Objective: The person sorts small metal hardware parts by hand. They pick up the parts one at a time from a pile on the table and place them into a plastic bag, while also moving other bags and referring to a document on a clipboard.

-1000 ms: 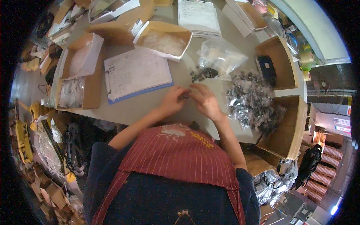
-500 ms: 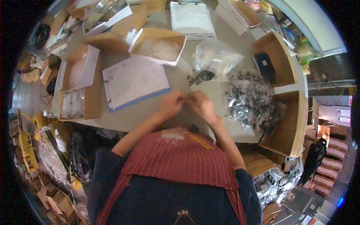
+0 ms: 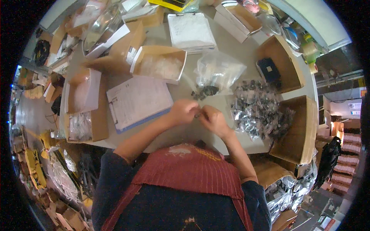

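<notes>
Both hands meet over the near middle of the table, fingertips close together. My left hand (image 3: 184, 111) has its fingers pinched, and my right hand (image 3: 214, 121) is curled in the same way. Between them is a small dark piece, too small to name. Just beyond lie several loose small black parts (image 3: 198, 94), at the mouth of a clear plastic bag (image 3: 219, 71). To the right of my right hand spreads a large heap of small clear packets with dark parts (image 3: 259, 109).
A clipboard with paper (image 3: 140, 101) lies left of my hands. Behind it stands an open carton of clear bags (image 3: 160, 67). Other cartons (image 3: 86, 111) line the left, and brown boxes (image 3: 296, 133) stand at the right edge. Another clipboard (image 3: 191, 32) lies at the back.
The view has shifted, so the table items sit slightly lower at the left. My hands stay together at the fingertips, with the left fingers turned a little further over.
</notes>
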`<state>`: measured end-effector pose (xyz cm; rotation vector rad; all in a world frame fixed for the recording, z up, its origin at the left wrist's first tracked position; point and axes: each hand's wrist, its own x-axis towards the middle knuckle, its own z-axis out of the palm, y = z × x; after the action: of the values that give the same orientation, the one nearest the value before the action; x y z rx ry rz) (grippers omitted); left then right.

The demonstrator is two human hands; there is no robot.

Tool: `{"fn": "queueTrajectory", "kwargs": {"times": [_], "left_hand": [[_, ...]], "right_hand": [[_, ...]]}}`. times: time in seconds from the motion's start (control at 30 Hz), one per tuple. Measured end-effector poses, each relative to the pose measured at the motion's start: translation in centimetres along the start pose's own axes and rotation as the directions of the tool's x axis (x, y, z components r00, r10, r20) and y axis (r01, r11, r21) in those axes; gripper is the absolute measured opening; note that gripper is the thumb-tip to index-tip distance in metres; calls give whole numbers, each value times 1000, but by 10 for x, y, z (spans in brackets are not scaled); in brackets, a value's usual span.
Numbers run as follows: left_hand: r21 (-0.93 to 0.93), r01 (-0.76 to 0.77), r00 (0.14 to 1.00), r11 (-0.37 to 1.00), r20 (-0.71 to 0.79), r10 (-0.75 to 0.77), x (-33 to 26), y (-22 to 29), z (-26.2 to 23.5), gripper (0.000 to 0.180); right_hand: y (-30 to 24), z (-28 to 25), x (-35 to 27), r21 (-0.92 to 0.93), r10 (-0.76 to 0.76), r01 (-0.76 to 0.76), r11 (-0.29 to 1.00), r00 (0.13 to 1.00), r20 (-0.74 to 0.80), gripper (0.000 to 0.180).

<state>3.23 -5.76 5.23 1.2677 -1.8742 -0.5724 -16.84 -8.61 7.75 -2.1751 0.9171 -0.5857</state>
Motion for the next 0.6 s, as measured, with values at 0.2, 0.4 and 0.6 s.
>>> {"fn": "queueTrajectory", "kwargs": {"times": [0.2, 0.4, 0.6], "left_hand": [[-165, 44, 999, 985, -1, -45, 29, -1, 5, 8], [-142, 170, 983, 975, 94, -158, 40, 5, 4, 7], [-180, 149, 989, 972, 8, -150, 40, 11, 5, 6]], "right_hand": [[7, -12, -1, 34, 51, -47, 998, 986, -158, 9], [3, -15, 5, 19, 32, -28, 999, 956, -290, 10], [-2, -13, 7, 179, 143, -96, 979, 952, -270, 14]]}}
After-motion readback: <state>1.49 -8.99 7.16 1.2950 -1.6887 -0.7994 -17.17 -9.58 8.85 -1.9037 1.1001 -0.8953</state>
